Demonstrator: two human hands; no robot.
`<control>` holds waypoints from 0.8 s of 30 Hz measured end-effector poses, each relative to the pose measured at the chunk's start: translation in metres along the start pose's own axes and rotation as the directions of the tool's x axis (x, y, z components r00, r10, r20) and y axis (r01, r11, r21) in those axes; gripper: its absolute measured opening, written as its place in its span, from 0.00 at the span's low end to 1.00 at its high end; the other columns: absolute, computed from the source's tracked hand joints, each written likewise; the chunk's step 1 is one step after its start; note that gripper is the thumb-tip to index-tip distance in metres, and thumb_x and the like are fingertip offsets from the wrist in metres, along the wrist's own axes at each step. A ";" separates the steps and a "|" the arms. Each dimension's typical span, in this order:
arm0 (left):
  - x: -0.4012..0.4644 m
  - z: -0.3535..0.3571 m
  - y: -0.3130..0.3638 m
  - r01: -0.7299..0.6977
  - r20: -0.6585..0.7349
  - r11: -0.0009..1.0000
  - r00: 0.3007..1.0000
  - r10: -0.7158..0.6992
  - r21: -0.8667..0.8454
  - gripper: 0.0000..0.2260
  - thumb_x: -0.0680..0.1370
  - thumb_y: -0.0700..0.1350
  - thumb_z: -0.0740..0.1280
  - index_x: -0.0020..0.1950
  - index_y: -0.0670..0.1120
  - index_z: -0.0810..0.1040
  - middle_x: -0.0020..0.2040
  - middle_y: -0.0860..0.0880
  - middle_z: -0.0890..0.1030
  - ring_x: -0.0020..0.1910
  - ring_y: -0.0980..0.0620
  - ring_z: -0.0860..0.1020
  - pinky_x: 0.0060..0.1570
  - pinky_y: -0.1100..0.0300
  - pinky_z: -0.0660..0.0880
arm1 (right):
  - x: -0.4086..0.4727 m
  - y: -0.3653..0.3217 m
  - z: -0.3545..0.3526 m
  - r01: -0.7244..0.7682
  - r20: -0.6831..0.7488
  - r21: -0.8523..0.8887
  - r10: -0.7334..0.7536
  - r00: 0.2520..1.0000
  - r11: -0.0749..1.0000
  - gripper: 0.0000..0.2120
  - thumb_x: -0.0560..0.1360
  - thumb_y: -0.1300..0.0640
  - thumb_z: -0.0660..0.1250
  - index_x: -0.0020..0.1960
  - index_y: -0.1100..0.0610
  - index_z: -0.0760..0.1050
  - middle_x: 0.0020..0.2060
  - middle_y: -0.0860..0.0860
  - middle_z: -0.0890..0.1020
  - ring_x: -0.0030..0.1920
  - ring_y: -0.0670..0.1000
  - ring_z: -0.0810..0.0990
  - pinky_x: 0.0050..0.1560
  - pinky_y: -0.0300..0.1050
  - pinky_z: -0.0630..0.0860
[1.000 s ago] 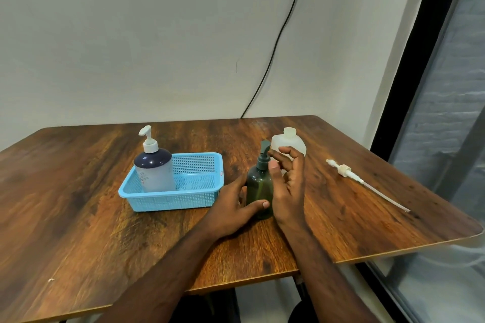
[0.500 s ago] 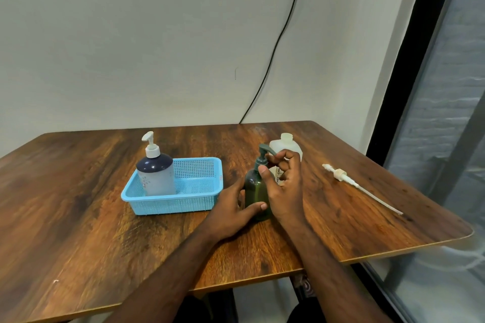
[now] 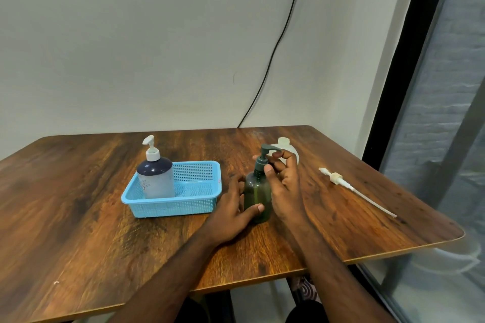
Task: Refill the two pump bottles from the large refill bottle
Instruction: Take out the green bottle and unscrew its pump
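A person's left hand (image 3: 233,207) grips the green pump bottle (image 3: 257,193), standing just right of the blue basket (image 3: 173,207) on the surface (image 3: 78,231), while the right hand (image 3: 282,186) pinches its pump collar (image 3: 261,162), apparently unscrewing it; lifting the pump out comes next.

I've got two pump bottles here: one green (image 3: 256,191), one dark-topped (image 3: 155,178). One white refill bottle (image 3: 287,148). One blue basket (image 3: 173,206). One loose pump with its tube (image 3: 351,187). One cable (image 3: 275,44) on the wall.
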State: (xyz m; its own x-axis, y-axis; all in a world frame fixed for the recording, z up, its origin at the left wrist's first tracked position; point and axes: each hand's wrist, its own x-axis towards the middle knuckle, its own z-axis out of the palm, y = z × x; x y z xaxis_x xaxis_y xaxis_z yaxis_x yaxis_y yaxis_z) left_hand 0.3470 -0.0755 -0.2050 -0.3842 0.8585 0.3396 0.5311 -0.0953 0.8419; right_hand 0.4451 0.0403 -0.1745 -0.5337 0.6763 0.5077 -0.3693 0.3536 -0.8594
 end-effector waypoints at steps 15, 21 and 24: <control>0.002 -0.002 -0.005 0.021 -0.061 0.994 0.998 -0.014 0.111 0.33 0.78 0.57 0.71 0.75 0.65 0.54 0.67 0.65 0.68 0.57 0.77 0.70 0.50 0.78 0.72 | 0.039 -0.049 -0.005 0.154 -0.218 0.109 -0.128 0.968 0.982 0.16 0.77 0.60 0.73 0.58 0.51 0.69 0.57 0.54 0.83 0.56 0.57 0.84 0.39 0.44 0.81; 0.000 -0.001 -0.004 0.011 -0.123 0.985 0.992 0.010 0.172 0.35 0.75 0.61 0.72 0.73 0.71 0.52 0.64 0.71 0.67 0.59 0.74 0.70 0.48 0.79 0.70 | 0.059 -0.096 -0.028 0.207 -0.344 0.254 -0.112 0.932 0.945 0.16 0.76 0.60 0.74 0.59 0.55 0.70 0.54 0.55 0.84 0.47 0.60 0.87 0.40 0.49 0.82; -0.001 0.001 -0.004 -0.003 -0.167 0.975 0.985 0.042 0.223 0.39 0.72 0.64 0.73 0.75 0.67 0.53 0.64 0.72 0.66 0.55 0.81 0.67 0.45 0.83 0.67 | 0.065 -0.103 -0.052 0.203 -0.405 0.106 -0.144 0.903 0.974 0.13 0.77 0.58 0.74 0.57 0.52 0.74 0.50 0.50 0.85 0.46 0.54 0.86 0.42 0.46 0.82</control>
State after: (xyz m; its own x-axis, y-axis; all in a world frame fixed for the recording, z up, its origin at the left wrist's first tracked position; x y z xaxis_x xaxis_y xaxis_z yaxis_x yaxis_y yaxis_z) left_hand 0.3459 -0.0759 -0.2089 -0.4826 0.7575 0.4396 0.6876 0.0169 0.7259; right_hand 0.4882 0.0810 -0.0560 -0.1206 0.8216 0.5572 -0.5480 0.4129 -0.7274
